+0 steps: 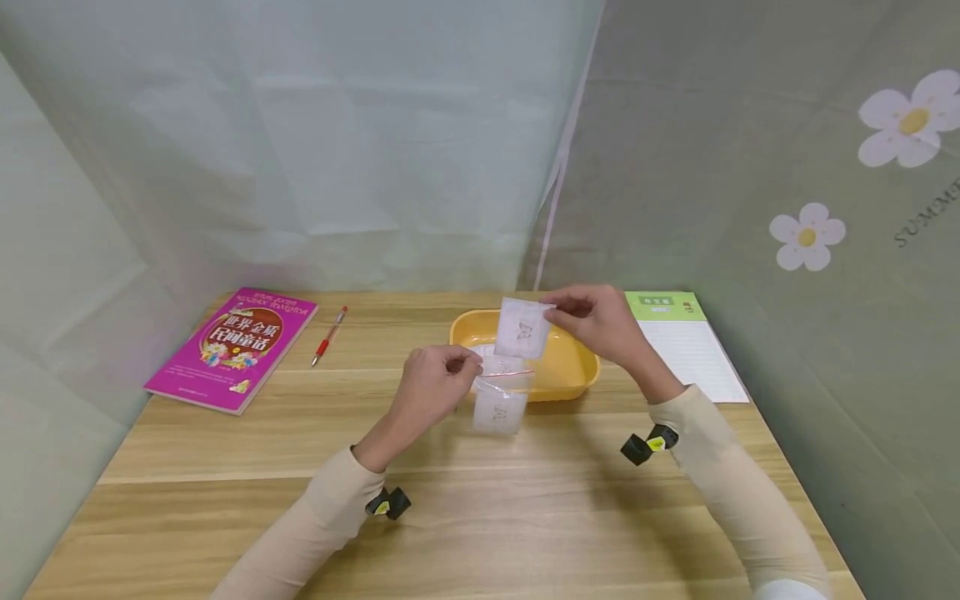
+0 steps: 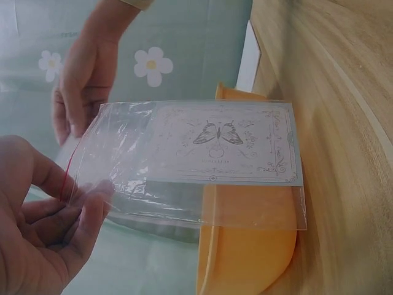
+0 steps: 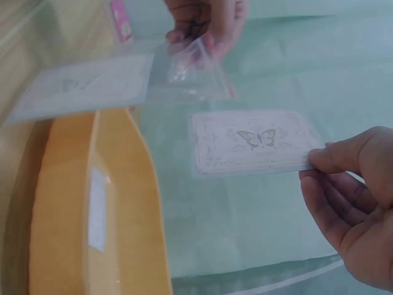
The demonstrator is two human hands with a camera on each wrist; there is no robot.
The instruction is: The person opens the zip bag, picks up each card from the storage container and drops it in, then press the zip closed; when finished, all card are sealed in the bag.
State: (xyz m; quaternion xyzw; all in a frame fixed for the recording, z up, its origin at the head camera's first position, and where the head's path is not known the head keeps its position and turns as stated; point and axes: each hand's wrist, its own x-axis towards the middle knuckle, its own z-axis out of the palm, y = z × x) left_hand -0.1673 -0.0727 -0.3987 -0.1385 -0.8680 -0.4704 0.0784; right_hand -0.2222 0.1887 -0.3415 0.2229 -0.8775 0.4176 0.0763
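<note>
My left hand (image 1: 432, 385) pinches a clear zip-lock bag (image 2: 126, 160) near its red seal line, at the bag's mouth. Inside the bag lies a pale card (image 2: 218, 144) printed with a butterfly in an ornate frame. Between thumb and fingers, my right hand (image 1: 603, 325) holds a second butterfly card (image 3: 255, 141) by its edge. That card is raised above the bag in the head view, apart from the bag's mouth in the right wrist view. Below both hands stands a yellow plastic tray (image 1: 572, 367), with a white card (image 3: 97, 209) inside it.
At the left of the wooden table (image 1: 480, 517) lies a pink book (image 1: 232, 350), with a red pen (image 1: 330, 336) beside it. A lined notepad (image 1: 690, 354) with a green header lies at the right. Hanging cloth (image 1: 337, 150) surrounds the table's back and sides.
</note>
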